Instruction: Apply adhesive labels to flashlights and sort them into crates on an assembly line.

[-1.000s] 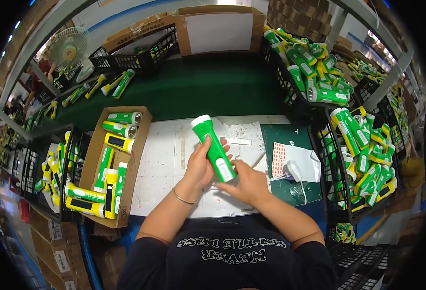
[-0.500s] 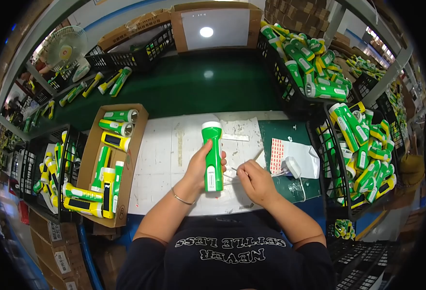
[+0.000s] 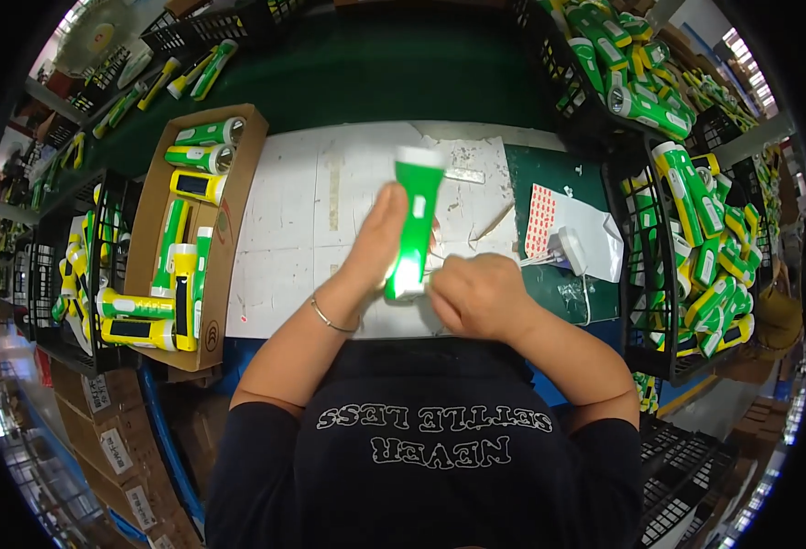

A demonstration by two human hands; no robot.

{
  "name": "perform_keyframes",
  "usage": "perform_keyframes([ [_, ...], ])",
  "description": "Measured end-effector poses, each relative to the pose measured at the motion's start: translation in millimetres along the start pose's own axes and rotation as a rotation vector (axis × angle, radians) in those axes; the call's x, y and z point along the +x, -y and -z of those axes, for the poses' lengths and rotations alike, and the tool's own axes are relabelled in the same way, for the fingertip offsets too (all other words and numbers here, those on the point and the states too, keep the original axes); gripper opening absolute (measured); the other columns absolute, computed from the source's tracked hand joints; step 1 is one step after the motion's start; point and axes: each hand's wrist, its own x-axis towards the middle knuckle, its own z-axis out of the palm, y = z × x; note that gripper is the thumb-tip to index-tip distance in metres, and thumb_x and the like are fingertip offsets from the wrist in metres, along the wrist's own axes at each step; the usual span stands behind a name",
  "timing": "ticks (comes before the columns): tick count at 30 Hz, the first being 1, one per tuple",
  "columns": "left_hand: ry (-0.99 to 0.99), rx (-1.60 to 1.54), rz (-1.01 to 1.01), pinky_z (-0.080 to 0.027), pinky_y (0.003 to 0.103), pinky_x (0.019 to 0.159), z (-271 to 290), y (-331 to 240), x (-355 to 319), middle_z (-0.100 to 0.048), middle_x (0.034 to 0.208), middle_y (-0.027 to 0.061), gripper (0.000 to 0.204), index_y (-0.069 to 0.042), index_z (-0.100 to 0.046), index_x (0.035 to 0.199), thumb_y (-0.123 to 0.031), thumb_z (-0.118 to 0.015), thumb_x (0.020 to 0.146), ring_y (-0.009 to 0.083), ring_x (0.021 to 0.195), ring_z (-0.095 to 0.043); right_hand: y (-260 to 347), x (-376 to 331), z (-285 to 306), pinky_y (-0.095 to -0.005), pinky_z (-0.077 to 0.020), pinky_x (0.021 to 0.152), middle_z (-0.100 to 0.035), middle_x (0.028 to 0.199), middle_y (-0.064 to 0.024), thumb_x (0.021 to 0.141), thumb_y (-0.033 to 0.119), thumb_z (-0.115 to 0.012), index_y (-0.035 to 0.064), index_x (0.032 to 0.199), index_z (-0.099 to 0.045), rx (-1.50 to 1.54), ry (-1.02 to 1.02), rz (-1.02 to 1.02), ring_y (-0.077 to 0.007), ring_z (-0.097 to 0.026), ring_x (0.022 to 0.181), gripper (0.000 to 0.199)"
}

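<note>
My left hand (image 3: 373, 242) is wrapped round a green flashlight (image 3: 418, 197) with a white head, held above the white work surface (image 3: 302, 210). The head points away from me, and a bright glare covers the lower end of the handle. Close against that lower end is my right hand (image 3: 478, 295), its fingers curled tight; what they hold is hidden. Behind its knuckles run thin white cables (image 3: 538, 261), leading toward a white plug adapter (image 3: 571, 251) on the right.
At left, a cardboard box (image 3: 246, 156) holds several green and yellow flashlights, beside a black crate (image 3: 110, 220). Crates heaped with flashlights (image 3: 691, 197) stand at right. A sheet with red marks (image 3: 542, 220) and a thin stick (image 3: 494, 222) lie on the table.
The view has tipped down toward my body. My right hand has come against the flashlight's lower end, and glare now shows there. The stick now lies apart from my right hand.
</note>
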Motion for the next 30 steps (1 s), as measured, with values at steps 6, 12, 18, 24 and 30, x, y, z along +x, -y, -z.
perform_keyframes([
  [6,-0.081,-0.163,0.053,-0.049,0.027,0.06,9,-18,0,-0.055,0.089,0.0109,0.051,-0.008,-0.04,0.111,-0.054,-0.031,0.093,0.0143,0.07,-0.055,23,-15,-5,-0.0329,-0.0414,0.042,-0.047,0.059,-0.003,0.07,0.027,-0.07,0.0127,0.067,-0.051,0.244,0.063,0.007,-0.0217,-0.052,0.047,0.024],
  [12,-0.014,0.033,0.001,-0.048,0.025,0.062,-7,-10,-7,-0.056,0.088,0.0082,0.029,-0.006,-0.043,0.108,-0.026,-0.054,0.09,0.0113,0.073,-0.055,-3,8,-21,-0.0258,-0.032,0.047,-0.036,0.055,-0.0009,0.075,0.011,-0.07,0.0054,0.061,-0.034,0.619,-0.113,-0.65,-0.009,-0.034,0.052,0.039],
  [18,0.029,0.243,0.101,-0.048,0.028,0.063,-3,-24,-18,-0.058,0.084,0.0082,0.036,-0.003,-0.042,0.111,-0.027,-0.056,0.089,0.0135,0.071,-0.057,-50,3,3,-0.0208,-0.0348,0.05,-0.053,0.069,0.0001,0.08,0.022,-0.068,0.0037,0.072,-0.049,0.824,-0.083,-0.843,-0.0042,-0.042,0.059,0.027],
  [24,0.047,1.051,-0.215,-0.048,0.036,0.071,-12,-46,-34,-0.059,0.091,0.0164,0.045,-0.003,-0.043,0.114,-0.023,-0.064,0.08,0.0309,0.086,-0.06,-59,28,30,-0.0192,-0.0347,0.057,-0.051,0.081,0.001,0.071,0.019,-0.073,0.009,0.124,-0.045,0.688,0.287,-0.65,-0.0047,-0.043,0.066,0.061],
  [30,0.036,1.519,-0.193,-0.048,0.036,0.072,25,-72,-53,-0.06,0.091,0.0117,0.039,-0.007,-0.052,0.101,-0.011,-0.068,0.066,0.0293,0.084,-0.06,-68,11,36,-0.0159,-0.0249,0.051,-0.05,0.091,0.0032,0.062,0.012,-0.078,0.0097,0.123,-0.045,1.045,0.173,-0.645,-0.0014,-0.032,0.061,0.069],
])
